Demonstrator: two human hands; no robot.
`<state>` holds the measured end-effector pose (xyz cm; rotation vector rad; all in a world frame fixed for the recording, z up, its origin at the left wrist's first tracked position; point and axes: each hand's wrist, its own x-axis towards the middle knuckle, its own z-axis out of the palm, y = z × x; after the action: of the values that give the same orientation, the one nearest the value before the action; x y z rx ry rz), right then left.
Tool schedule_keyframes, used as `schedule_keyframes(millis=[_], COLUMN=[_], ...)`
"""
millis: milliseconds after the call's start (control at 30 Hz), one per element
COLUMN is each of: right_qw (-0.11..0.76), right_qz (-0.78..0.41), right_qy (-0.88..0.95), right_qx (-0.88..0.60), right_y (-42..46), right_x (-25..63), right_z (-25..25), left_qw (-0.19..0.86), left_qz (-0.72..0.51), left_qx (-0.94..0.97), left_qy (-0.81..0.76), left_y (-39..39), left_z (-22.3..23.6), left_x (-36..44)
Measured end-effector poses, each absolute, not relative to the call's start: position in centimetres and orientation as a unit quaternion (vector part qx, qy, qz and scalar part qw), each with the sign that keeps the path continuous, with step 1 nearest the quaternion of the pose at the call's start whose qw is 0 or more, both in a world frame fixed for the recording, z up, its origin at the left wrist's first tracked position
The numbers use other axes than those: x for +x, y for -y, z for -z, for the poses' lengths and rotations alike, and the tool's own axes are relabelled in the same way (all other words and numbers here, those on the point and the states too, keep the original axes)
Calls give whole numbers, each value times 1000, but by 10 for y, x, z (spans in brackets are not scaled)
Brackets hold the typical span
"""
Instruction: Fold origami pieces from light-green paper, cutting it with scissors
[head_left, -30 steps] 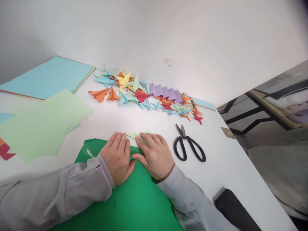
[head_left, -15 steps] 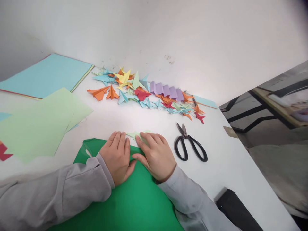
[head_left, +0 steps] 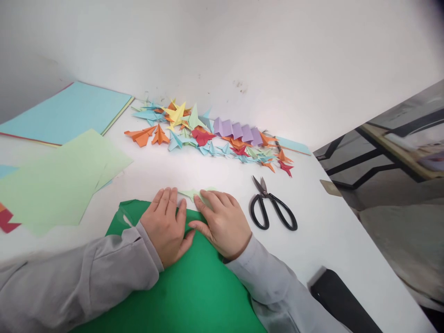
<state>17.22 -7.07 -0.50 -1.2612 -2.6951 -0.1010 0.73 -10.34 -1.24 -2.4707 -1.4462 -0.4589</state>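
Observation:
A small folded piece of light-green paper (head_left: 191, 193) lies on the white table, partly hidden under my fingers. My left hand (head_left: 165, 225) rests palm down at its left end, fingers stretched out side by side and thumb apart. From the right, my right hand (head_left: 224, 223) presses its bent fingers onto the paper; its thumb stands away from them, near the left thumb. Below both hands spreads a large, smooth green material (head_left: 194, 296) with a creased upper edge. Black-handled scissors (head_left: 274, 206) lie partly opened to the right of my right hand.
Folded paper planes (head_left: 176, 115) in several colours line the wall, with a purple pleated strip (head_left: 237, 131) among them. Light-green sheets (head_left: 58, 180) and a blue-topped paper stack (head_left: 69, 111) lie left. A black object (head_left: 343, 300) lies near the right table edge.
The view has shifted slightly. Both hands keep almost the same position on the folded light-green paper, and nothing has been picked up or let go.

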Motion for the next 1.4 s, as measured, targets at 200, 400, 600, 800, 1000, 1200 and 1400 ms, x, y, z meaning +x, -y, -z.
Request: schedule_keyframes(millis=[200,400,600,800,1000,1200,1400], right_qw=[86,85,84,82,77,85,92], right_qz=[38,40,26,28,26,27,24], right_qy=[903,904,902,903,901,900,899], right_qx=[-419,-417,-422,-422,-427,-426,-428], right_y=[71,71,71,71,71,71,71], right_x=[172,173,173,172,171,171,171], right_z=[6,6,6,5,4,5,5], left_qw=[98,109,119,108,82,73,61], left_qz=[161,156,143,144,144,149,151], left_qx=[-863,-853,-851,-832,-869,-878,-890], left_qy=[470,486,491,525,467,450,426], left_y=[102,102,101,105,100,98,96], left_z=[14,15,13,12,12,15,15], left_x=[6,6,9,9,5,6,9])
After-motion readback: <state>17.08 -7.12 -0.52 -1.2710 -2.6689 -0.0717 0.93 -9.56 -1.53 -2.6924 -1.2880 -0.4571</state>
